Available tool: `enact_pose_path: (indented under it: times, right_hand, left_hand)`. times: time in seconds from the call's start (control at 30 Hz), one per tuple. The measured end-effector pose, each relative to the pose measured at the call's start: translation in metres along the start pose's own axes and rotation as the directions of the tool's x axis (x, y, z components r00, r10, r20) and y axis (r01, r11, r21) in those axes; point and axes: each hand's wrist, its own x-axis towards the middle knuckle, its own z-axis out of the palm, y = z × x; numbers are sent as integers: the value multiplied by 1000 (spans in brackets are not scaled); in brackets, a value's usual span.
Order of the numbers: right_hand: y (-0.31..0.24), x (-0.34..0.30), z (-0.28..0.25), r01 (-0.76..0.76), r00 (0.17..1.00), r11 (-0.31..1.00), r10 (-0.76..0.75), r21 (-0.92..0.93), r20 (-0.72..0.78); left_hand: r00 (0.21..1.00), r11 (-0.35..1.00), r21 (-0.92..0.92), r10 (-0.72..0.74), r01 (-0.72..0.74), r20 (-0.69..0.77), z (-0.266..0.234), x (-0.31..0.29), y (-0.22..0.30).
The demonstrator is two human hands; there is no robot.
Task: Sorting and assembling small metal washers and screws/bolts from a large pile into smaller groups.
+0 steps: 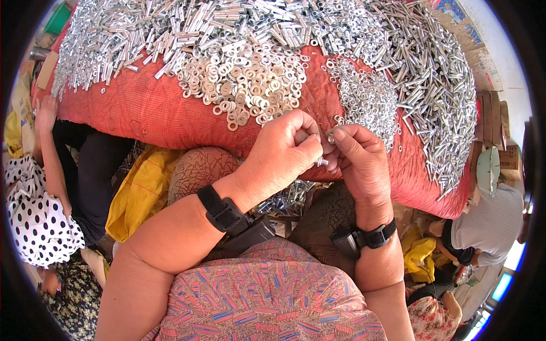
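Observation:
My left hand (287,142) is closed, fingers curled, over the red cloth's near edge. A short silver bolt-like piece (322,162) pokes out below its fingers; most of it is hidden. Close against it, my right hand (362,156) pinches a small silver ring (331,138) between thumb and finger; whether it is a washer or a nut I cannot tell. Just beyond my hands lie a heap of flat washers (250,79) and, to the right, a heap of smaller rings (367,94).
Metal sleeves (227,20) cover the far side of the red cloth (131,108), and bolt-like rods (435,96) the right. A person in a polka-dot top (42,221) sits at left, a hand on the cloth. Others sit at right. Yellow sacking (139,190) hangs near my knee.

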Motion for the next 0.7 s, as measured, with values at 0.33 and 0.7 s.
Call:
enact_pose_path:
  times: [0.33,0.7]
  right_hand:
    - [3,2,-9,-36,995,987,21,154,98]
    - [5,0,2,160,986,974,-167,-162,-28]
  left_hand:
    - [999,979,-201,-20,29,45,-1,-2,4]
    - [997,984,-176,-22,35,76,0,-1,2]
